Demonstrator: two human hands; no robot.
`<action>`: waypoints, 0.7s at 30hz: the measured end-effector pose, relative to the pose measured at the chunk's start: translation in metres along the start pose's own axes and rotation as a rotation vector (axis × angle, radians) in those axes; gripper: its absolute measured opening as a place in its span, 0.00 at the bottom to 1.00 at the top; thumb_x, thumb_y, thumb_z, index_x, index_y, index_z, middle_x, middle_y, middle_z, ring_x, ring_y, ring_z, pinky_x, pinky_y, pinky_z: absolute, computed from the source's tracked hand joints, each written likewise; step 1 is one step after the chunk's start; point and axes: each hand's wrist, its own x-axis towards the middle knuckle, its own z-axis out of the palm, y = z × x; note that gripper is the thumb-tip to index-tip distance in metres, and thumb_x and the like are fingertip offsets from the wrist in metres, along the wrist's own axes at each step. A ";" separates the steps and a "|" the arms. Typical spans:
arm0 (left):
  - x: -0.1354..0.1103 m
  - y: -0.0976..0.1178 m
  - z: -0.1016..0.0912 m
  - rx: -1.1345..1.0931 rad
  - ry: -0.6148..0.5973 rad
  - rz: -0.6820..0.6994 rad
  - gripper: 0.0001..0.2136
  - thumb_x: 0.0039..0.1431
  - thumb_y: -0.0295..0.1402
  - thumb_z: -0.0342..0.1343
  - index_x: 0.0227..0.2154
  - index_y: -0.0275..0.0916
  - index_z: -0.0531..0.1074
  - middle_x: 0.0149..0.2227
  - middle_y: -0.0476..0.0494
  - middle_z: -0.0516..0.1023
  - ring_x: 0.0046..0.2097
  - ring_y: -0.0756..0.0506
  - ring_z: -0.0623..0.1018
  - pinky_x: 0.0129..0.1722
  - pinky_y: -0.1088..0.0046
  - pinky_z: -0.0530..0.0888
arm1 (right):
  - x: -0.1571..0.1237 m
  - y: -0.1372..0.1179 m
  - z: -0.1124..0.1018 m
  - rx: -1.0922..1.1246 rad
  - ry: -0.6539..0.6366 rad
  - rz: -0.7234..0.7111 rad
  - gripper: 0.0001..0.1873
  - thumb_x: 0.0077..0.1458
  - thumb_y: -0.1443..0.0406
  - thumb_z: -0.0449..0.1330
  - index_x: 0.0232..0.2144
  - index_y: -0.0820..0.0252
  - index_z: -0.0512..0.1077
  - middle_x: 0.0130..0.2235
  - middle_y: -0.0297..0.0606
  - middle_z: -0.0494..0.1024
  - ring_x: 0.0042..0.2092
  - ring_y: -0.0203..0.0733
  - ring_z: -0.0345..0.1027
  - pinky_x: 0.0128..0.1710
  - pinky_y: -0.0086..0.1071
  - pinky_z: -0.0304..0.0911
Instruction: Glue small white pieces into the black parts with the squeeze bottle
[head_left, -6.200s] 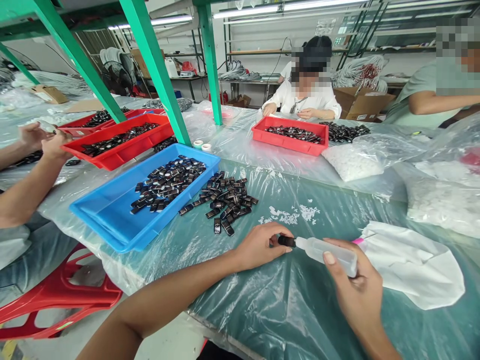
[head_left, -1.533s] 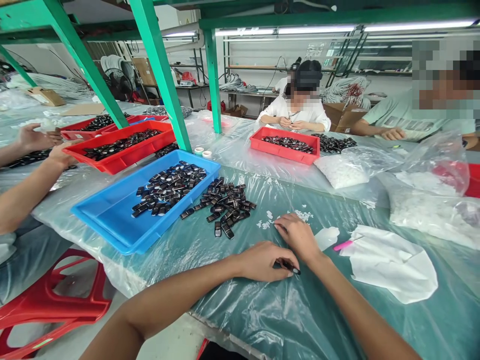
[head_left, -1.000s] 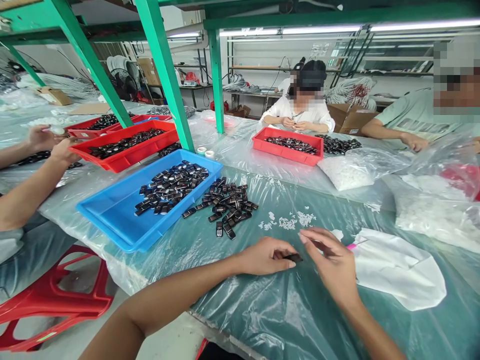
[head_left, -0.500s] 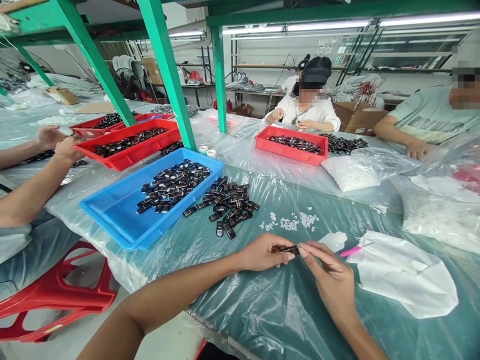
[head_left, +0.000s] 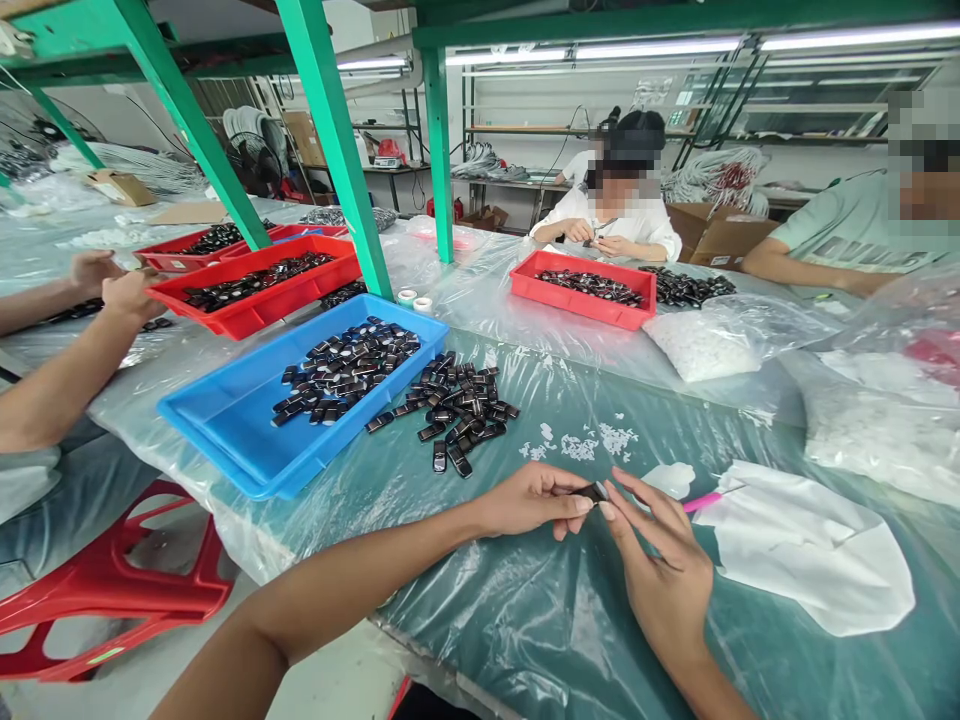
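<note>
Table [head_left: 540,625] under crumpled clear plastic, busy all round; blue tray [head_left: 225,425] on the left, part filled with black pieces; loose pile [head_left: 465,405] of the same just beside it, between the tray and the left hand; white bits [head_left: 579,448] scattered beyond both hands; whitish see-through item [head_left: 671,481] just past the right hand, pink-handled tool [head_left: 703,501] next to it, its tip over the white cloth [head_left: 817,560]; clear bags of white stuff — small bag [head_left: 701,345], big bag [head_left: 885,430] — along the far right; two red trays of black pieces, near one [head_left: 262,312] at left, far one [head_left: 570,297] in front of a co-worker in white [head_left: 660,228]; green post [head_left: 337,150] rose just behind the blue tray; another person's hands [head_left: 127,290] worked at far left.

Left hand [head_left: 525,500] curled, thumb and fingers pinching one black piece [head_left: 596,492], held above the table with its end poking out to the right; right hand [head_left: 667,560] half open — fingers loosely spread, thumb apart, tips right by that end; whether they touched it, couldn't tell.
</note>
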 end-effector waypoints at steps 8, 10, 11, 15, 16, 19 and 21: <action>0.002 -0.005 -0.002 0.015 -0.043 -0.063 0.19 0.54 0.47 0.55 0.31 0.32 0.71 0.25 0.49 0.70 0.23 0.56 0.68 0.26 0.79 0.66 | -0.001 -0.002 0.004 0.069 -0.071 0.109 0.09 0.55 0.65 0.57 0.39 0.53 0.74 0.45 0.39 0.74 0.49 0.45 0.66 0.48 0.41 0.61; 0.002 -0.010 0.003 -0.023 -0.048 -0.076 0.20 0.52 0.48 0.56 0.34 0.32 0.72 0.26 0.48 0.71 0.24 0.55 0.70 0.27 0.79 0.68 | 0.000 -0.002 0.005 0.117 -0.083 0.186 0.09 0.57 0.63 0.56 0.38 0.54 0.74 0.45 0.40 0.74 0.49 0.45 0.66 0.48 0.40 0.61; 0.002 -0.012 0.006 -0.047 -0.067 -0.090 0.21 0.50 0.49 0.57 0.35 0.32 0.72 0.26 0.48 0.72 0.24 0.54 0.71 0.27 0.78 0.70 | 0.001 -0.001 0.005 0.129 -0.081 0.221 0.09 0.58 0.62 0.54 0.37 0.55 0.74 0.45 0.40 0.74 0.48 0.45 0.67 0.47 0.39 0.62; -0.001 -0.019 0.013 -0.072 -0.231 -0.147 0.24 0.45 0.48 0.61 0.38 0.33 0.73 0.27 0.47 0.74 0.27 0.52 0.74 0.32 0.75 0.73 | 0.013 0.002 0.004 0.061 -0.114 0.275 0.15 0.61 0.60 0.48 0.42 0.59 0.71 0.42 0.42 0.77 0.41 0.42 0.72 0.40 0.35 0.68; -0.002 -0.020 0.013 -0.055 -0.254 -0.146 0.24 0.44 0.48 0.61 0.38 0.34 0.73 0.27 0.47 0.74 0.27 0.52 0.75 0.33 0.75 0.73 | 0.018 0.003 0.005 0.036 -0.153 0.263 0.15 0.61 0.60 0.48 0.43 0.59 0.71 0.41 0.42 0.77 0.40 0.41 0.73 0.38 0.34 0.69; -0.004 -0.021 0.011 0.010 -0.265 -0.116 0.24 0.46 0.49 0.60 0.40 0.34 0.74 0.29 0.45 0.76 0.30 0.50 0.76 0.35 0.74 0.74 | 0.036 0.008 0.010 -0.042 -0.309 0.171 0.14 0.58 0.58 0.52 0.40 0.56 0.74 0.40 0.38 0.78 0.38 0.41 0.73 0.36 0.34 0.68; -0.004 -0.023 0.010 0.033 -0.253 -0.106 0.25 0.45 0.49 0.60 0.41 0.34 0.74 0.30 0.43 0.77 0.31 0.48 0.76 0.36 0.72 0.74 | 0.048 0.012 0.019 -0.127 -0.379 0.087 0.12 0.56 0.59 0.54 0.36 0.54 0.76 0.39 0.38 0.77 0.40 0.43 0.71 0.39 0.36 0.66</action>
